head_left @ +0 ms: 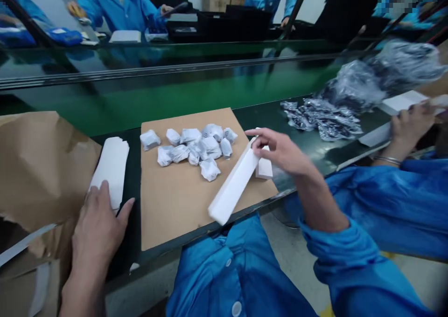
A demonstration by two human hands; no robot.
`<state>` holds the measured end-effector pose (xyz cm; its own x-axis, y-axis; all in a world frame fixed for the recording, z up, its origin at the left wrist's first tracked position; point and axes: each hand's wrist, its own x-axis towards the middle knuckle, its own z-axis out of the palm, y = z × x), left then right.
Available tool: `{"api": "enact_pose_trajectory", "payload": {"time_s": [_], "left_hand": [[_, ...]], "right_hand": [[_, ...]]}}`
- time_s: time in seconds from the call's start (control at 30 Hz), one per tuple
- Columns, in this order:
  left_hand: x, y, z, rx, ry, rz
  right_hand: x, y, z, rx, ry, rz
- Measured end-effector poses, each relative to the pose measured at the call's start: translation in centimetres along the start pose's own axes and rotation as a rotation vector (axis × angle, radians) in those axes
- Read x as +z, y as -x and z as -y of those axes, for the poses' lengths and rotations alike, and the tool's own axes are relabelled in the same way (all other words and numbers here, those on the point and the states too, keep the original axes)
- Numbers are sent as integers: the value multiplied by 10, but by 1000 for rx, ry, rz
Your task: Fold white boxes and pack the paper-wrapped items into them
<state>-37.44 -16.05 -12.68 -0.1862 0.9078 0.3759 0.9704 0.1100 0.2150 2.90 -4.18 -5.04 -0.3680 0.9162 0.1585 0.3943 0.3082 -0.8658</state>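
Observation:
My left hand (pixel 101 219) rests with spread fingers on the near end of a stack of flat white cartons (pixel 115 163). My right hand (pixel 276 151) pinches the upper end of a long, narrow white carton (pixel 234 184), which slants down toward the table edge. Behind that hand, a small white box (pixel 264 168) stands on the brown cardboard sheet (pixel 168 205), partly hidden. Several small white-wrapped packets (pixel 210 147) lie in a cluster on the sheet, with a single packet (pixel 150 140) at its left edge.
On the left stands an open brown paper-lined box (pixel 42 163). Clear plastic bags (pixel 360 86) and crumpled packets (pixel 322 116) lie at the right. A co-worker's hand (pixel 411 123) is on white boxes there. A green conveyor belt (pixel 196 86) runs behind; other people work beyond it.

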Motion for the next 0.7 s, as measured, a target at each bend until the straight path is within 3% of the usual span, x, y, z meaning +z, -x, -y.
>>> {"api": "enact_pose_trajectory", "payload": {"time_s": [0.07, 0.13, 0.23, 0.33, 0.4, 0.5, 0.63, 0.7], "left_hand": [[9, -5, 8, 29, -67, 58], [12, -4, 7, 52, -120, 48], [6, -1, -1, 26, -176, 43], [0, -1, -6, -151, -241, -4], [0, -4, -3, -228, -267, -51], [7, -5, 6, -228, -240, -177], [9, 11, 7, -184, -183, -465], [3, 26, -4, -111, -186, -567]], "right_hand": [[-43, -21, -4, 4, 243, 76], [-52, -34, -6, 6, 506, 26], [-9, -22, -8, -76, 907, -162], [50, 20, -13, -171, 1104, -135], [66, 47, -22, -172, 1090, -125], [45, 60, -48, -45, 1087, -103], [-11, 39, -91, 78, 1016, -7], [-29, 29, -96, 120, 1022, -22]]}}
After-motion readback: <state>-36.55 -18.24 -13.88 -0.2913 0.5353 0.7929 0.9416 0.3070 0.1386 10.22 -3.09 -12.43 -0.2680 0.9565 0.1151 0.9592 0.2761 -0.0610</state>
